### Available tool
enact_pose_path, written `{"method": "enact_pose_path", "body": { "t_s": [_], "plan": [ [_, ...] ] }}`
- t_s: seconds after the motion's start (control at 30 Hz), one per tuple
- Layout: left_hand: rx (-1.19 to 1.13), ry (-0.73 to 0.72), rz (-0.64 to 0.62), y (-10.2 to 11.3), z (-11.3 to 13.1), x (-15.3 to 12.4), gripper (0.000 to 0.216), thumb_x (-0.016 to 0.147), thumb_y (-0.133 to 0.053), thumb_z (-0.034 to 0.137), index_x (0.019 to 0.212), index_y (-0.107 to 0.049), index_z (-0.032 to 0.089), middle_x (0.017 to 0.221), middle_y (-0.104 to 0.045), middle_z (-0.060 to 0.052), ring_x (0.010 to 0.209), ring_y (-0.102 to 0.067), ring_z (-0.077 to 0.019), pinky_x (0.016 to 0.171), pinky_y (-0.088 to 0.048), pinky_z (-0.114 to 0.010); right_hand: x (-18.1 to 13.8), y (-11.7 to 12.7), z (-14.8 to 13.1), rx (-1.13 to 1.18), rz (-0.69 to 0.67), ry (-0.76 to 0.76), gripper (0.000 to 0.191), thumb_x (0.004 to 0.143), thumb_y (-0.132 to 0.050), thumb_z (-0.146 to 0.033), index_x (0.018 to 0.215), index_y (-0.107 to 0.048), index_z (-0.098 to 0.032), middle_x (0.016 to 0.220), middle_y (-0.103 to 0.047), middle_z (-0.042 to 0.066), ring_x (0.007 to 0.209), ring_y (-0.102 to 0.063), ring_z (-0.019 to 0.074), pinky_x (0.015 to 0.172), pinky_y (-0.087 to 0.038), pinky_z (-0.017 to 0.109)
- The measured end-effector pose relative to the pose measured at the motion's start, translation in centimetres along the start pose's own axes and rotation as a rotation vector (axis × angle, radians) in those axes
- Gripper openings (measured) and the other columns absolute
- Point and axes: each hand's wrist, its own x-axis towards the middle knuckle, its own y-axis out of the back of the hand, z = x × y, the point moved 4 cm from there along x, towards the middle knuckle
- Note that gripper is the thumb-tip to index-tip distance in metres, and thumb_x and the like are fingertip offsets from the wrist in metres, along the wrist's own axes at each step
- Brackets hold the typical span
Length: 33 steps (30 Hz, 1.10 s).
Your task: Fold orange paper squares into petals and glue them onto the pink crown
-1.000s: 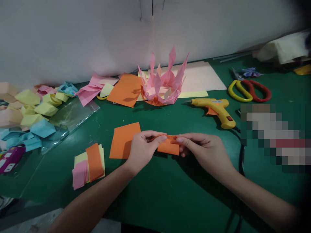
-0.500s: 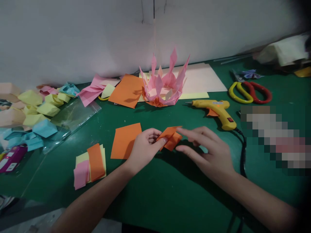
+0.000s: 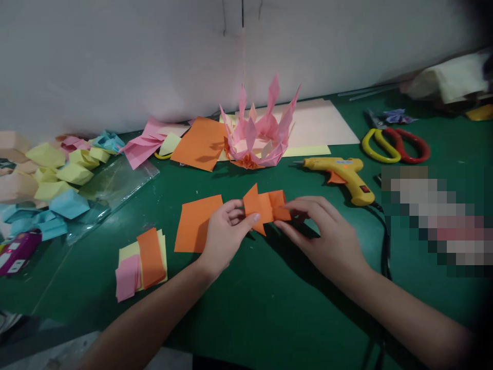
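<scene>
A small piece of folded orange paper (image 3: 264,208) is held between my two hands, above the green table. My left hand (image 3: 228,228) pinches its left part, thumb on top. At its right end, the thumb and forefinger of my right hand (image 3: 327,226) close on a curled flap; the exact fingertip contact is partly hidden. Flat on the table beside my left hand lies an orange paper sheet (image 3: 196,221), partly covered by that hand. A pile of small pink, yellow and orange paper pieces (image 3: 151,257) rests further left.
Behind my hands stands a pink folded-paper crown (image 3: 265,131) on paper sheets. A yellow glue gun (image 3: 341,174) with a black cord lies to the right, near red-and-yellow-handled scissors (image 3: 396,145). Folded paper pieces (image 3: 63,167) and a purple object (image 3: 21,251) fill the left side.
The orange paper has been opened out from a more folded shape and now spreads between both hands. My right fingers, apart before, have closed on its right end.
</scene>
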Motion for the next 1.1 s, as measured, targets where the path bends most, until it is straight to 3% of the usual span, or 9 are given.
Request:
{"method": "enact_pose_path", "body": {
  "t_s": [0.13, 0.27, 0.43, 0.53, 0.63, 0.73, 0.93, 1.1],
  "plan": [
    [-0.01, -0.015, -0.085, -0.4, 0.1, -0.3, 0.026, 0.064, -0.073, 0.02, 0.087, -0.063, 0.014, 0.084, -0.071, -0.006, 0.077, -0.065, -0.0153, 0.074, -0.052, -0.029, -0.1, -0.3, 0.7, 0.084, -0.046, -0.138, 0.014, 0.082, -0.064, -0.029, 0.092, -0.06, -0.02, 0.084, -0.067, 0.004, 0.065, -0.063, 0.0142, 0.061, -0.052, 0.027],
    [-0.021, 0.002, -0.154, -0.7, 0.1, -0.4, 0.023, 0.063, -0.074, 0.022, 0.083, -0.066, 0.013, 0.083, -0.071, -0.007, 0.076, -0.066, -0.0164, 0.077, -0.051, -0.031, -0.3, -0.4, 1.1, 0.199, -0.089, -0.25, 0.022, 0.08, -0.064, -0.034, 0.098, -0.063, -0.021, 0.09, -0.069, 0.005, 0.069, -0.064, 0.0168, 0.066, -0.053, 0.031],
    [-0.037, 0.029, -0.129, -0.6, -0.2, -0.2, 0.021, 0.062, -0.076, 0.024, 0.077, -0.066, 0.012, 0.078, -0.071, -0.005, 0.072, -0.064, -0.0144, 0.075, -0.051, -0.03, -0.3, -0.4, 1.4, 0.376, -0.102, -0.382, 0.016, 0.078, -0.065, -0.036, 0.08, -0.06, -0.021, 0.084, -0.066, 0.003, 0.072, -0.063, 0.0158, 0.064, -0.052, 0.028],
    [-0.045, 0.034, -0.13, -0.6, -0.4, -0.1, 0.022, 0.064, -0.075, 0.024, 0.08, -0.066, 0.012, 0.08, -0.071, -0.006, 0.072, -0.065, -0.0143, 0.076, -0.051, -0.03, -0.3, -0.3, 1.2, 0.364, -0.115, -0.337, 0.014, 0.082, -0.061, -0.034, 0.078, -0.057, -0.021, 0.081, -0.065, 0.003, 0.073, -0.063, 0.0157, 0.063, -0.051, 0.026],
    [-0.029, 0.041, -0.122, -0.6, -0.4, -0.1, 0.021, 0.068, -0.073, 0.027, 0.08, -0.065, 0.012, 0.077, -0.071, -0.005, 0.072, -0.066, -0.0148, 0.074, -0.052, -0.029, -0.5, -0.4, 1.0, 0.309, -0.156, -0.294, 0.008, 0.087, -0.053, -0.029, 0.084, -0.052, -0.022, 0.07, -0.064, 0.0, 0.061, -0.063, 0.0133, 0.054, -0.049, 0.023],
    [0.03, 0.035, -0.129, -0.6, -0.3, -0.2, 0.018, 0.072, -0.069, 0.029, 0.079, -0.065, 0.013, 0.075, -0.07, -0.005, 0.073, -0.066, -0.0151, 0.073, -0.053, -0.029, -0.6, -0.6, 0.9, 0.25, -0.149, -0.221, 0.008, 0.086, -0.056, -0.026, 0.082, -0.05, -0.023, 0.068, -0.063, -0.002, 0.055, -0.061, 0.0112, 0.05, -0.047, 0.021],
    [0.262, -0.07, -0.154, -0.6, 0.2, -0.6, 0.016, 0.075, -0.066, 0.03, 0.079, -0.068, 0.014, 0.08, -0.071, -0.006, 0.076, -0.065, -0.0178, 0.07, -0.049, -0.029, -0.3, -0.5, 0.4, 0.122, -0.097, 0.023, 0.008, 0.086, -0.054, -0.017, 0.081, -0.054, -0.023, 0.083, -0.067, 0.001, 0.076, -0.066, 0.0141, 0.065, -0.052, 0.023],
    [0.294, -0.053, -0.147, -0.5, 0.0, -0.5, 0.016, 0.075, -0.066, 0.031, 0.076, -0.067, 0.015, 0.074, -0.07, -0.004, 0.069, -0.063, -0.0147, 0.064, -0.048, -0.026, -0.1, -0.1, 0.2, 0.082, -0.07, 0.077, 0.012, 0.085, -0.057, -0.016, 0.094, -0.062, -0.023, 0.09, -0.069, 0.003, 0.08, -0.067, 0.0143, 0.072, -0.053, 0.025]
  ]
}}
